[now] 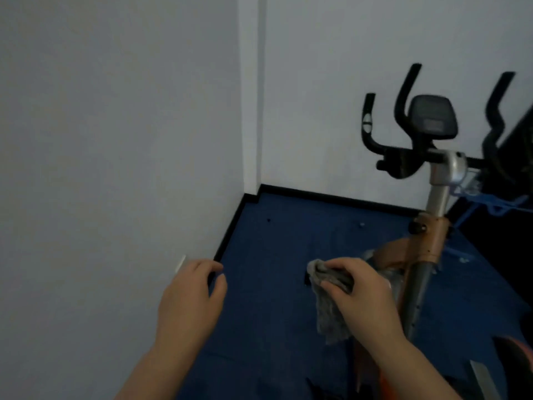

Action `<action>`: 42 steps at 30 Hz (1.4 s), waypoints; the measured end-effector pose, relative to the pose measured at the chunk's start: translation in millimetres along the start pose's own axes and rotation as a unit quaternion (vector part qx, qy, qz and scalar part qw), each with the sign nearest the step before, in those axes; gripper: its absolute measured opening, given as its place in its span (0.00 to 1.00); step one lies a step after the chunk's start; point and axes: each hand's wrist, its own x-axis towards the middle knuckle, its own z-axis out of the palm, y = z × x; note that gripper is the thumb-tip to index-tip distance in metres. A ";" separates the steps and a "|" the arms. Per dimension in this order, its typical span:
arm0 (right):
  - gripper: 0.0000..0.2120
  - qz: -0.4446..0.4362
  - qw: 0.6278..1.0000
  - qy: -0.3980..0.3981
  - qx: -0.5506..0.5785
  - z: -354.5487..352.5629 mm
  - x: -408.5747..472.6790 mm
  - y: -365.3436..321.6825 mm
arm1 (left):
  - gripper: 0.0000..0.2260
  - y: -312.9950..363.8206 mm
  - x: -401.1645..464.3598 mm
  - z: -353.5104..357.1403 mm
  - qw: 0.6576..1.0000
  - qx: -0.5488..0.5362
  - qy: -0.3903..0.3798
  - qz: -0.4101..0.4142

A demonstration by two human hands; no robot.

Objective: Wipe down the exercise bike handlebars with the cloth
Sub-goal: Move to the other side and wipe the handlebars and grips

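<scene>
Pre-wipe: right hand (357, 290) grasping cloth (328, 313), left hand (190, 295) released, empty. Next: lift cloth to handlebars (403, 111), well above.

exercise bike (432, 215) right, before wall (331, 82) | cloth (328, 307) below handlebars (403, 111)

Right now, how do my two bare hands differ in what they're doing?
The right hand is closed around the crumpled grey cloth, while the left hand holds nothing, its fingers loosely curled. The right hand hangs in front of the exercise bike's orange and silver frame; the left hand hovers near the white wall and blue floor. Neither hand reaches the black handlebars.
</scene>
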 end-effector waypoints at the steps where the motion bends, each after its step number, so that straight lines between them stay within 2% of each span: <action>1: 0.13 0.012 1.000 0.007 -0.005 0.5 0.7 0.4 | 0.10 2.8 10.0 4.9 1.000 -0.007 -0.020 0.010; 5: 0.14 0.075 0.996 0.030 -0.023 -0.4 -4.0 11.2 | 0.08 22.1 31.8 37.5 0.992 -0.044 -0.077 0.089; 8: 0.14 0.119 0.990 0.069 -0.033 -6.0 5.2 25.9 | 0.09 35.0 47.2 63.0 0.980 -0.038 -0.148 0.128; 10: 0.15 0.129 0.986 0.097 -0.035 -9.9 17.3 34.1 | 0.09 41.5 64.1 75.0 0.975 -0.037 -0.166 0.144; 17: 0.16 0.144 0.971 0.190 -0.012 -23.9 106.1 83.2 | 0.08 78.8 157.7 129.4 0.970 -0.029 -0.160 0.180; 23: 0.15 0.136 0.950 0.282 -0.006 -86.2 203.9 133.0 | 0.09 168.9 244.4 193.2 0.955 -0.052 -0.173 0.237; 26: 0.14 0.099 0.941 0.322 -0.026 -120.4 258.0 143.6 | 0.09 216.8 281.2 213.9 0.949 -0.092 -0.156 0.258; 29: 0.13 0.073 0.946 0.313 -0.039 -133.5 312.7 145.6 | 0.09 244.0 303.5 229.3 0.945 -0.132 -0.157 0.256; 33: 0.14 0.120 0.970 0.212 -0.024 -99.9 358.1 148.8 | 0.10 258.1 314.6 253.4 0.937 -0.158 -0.191 0.246; 37: 0.11 0.113 0.966 0.228 0.042 -69.8 342.0 153.3 | 0.13 268.5 320.5 278.9 0.921 -0.191 -0.247 0.233; 40: 0.07 0.135 0.969 0.177 0.104 -82.0 320.1 159.6 | 0.12 281.4 327.8 288.6 0.908 -0.221 -0.273 0.228; 42: 0.08 0.137 0.965 0.204 0.092 -98.3 323.1 164.3 | 0.11 291.6 334.2 292.6 0.900 -0.236 -0.280 0.236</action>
